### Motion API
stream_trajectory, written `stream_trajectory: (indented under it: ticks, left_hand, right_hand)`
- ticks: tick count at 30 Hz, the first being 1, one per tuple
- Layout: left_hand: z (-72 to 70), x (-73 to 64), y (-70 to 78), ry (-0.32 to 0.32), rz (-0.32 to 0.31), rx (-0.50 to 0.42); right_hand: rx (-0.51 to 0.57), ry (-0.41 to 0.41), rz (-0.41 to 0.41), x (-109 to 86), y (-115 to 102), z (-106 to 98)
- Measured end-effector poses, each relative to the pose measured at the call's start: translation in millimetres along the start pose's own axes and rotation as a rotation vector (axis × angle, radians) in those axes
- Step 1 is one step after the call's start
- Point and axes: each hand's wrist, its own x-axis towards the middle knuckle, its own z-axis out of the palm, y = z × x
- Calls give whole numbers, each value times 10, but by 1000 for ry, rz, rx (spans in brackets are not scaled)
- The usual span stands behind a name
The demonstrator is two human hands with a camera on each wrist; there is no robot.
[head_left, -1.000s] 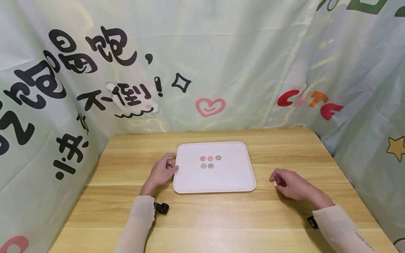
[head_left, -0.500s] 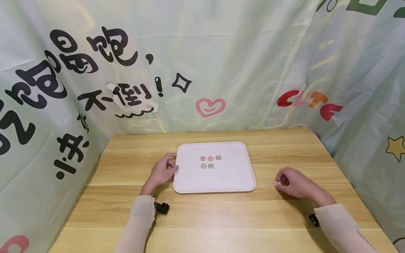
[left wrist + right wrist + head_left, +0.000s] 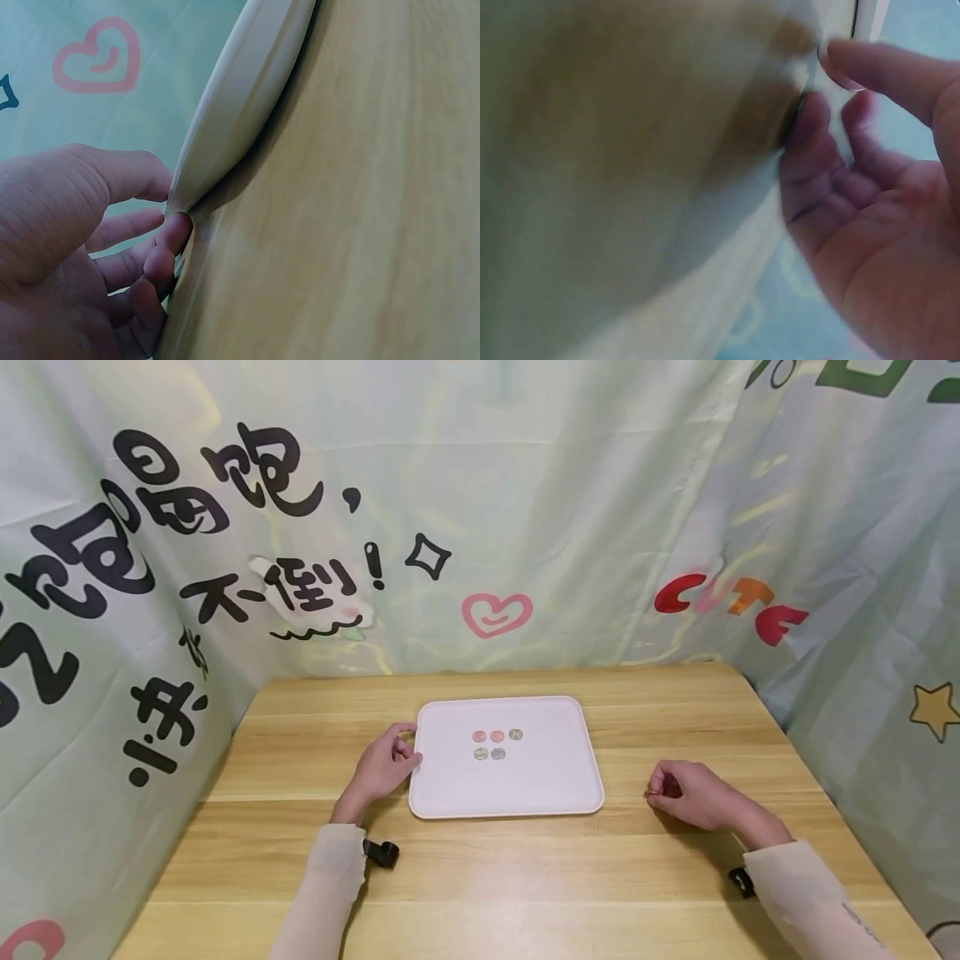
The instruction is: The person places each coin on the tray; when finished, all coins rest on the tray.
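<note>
A pale pink tray (image 3: 525, 785) lies flat on the wooden table. On it sit several coins in two short rows: two reddish coins (image 3: 497, 737) and a silvery-brown coin (image 3: 515, 735) behind, two silvery coins (image 3: 481, 753) in front. My left hand (image 3: 384, 767) is at the tray's left edge, thumb at the rim and fingertips against the outer side. To the right of the tray, my right hand (image 3: 693, 795) pinches a thin round coin (image 3: 832, 71) between thumb and fingers, just above the table. The fingers mostly hide the coin's face.
The wooden table (image 3: 525, 885) reaches to a printed cloth (image 3: 570, 527) that hangs behind it and along both sides. A black wrist camera (image 3: 382, 853) sits at the left cuff, another black wrist camera (image 3: 741, 882) at the right cuff.
My right hand shifts slightly and turns the coin, whose pinkish face showed earlier and is now nearly edge-on. The left hand, the tray and the coins on it stay in place.
</note>
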Motion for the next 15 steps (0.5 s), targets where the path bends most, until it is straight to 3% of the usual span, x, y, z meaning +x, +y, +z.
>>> stream_trajectory:
  ticks: [3, 8, 15]
  left_hand:
    - [-3, -4, 8, 2, -1, 2]
    - [-4, -4, 18, 3, 0, -4]
    - [-7, -5, 1, 2, 2, 1]
  right_hand:
    - [89, 43, -1, 5, 15, 37]
    - [238, 110, 79, 25, -41, 51]
    - [317, 187, 104, 155, -223, 20]
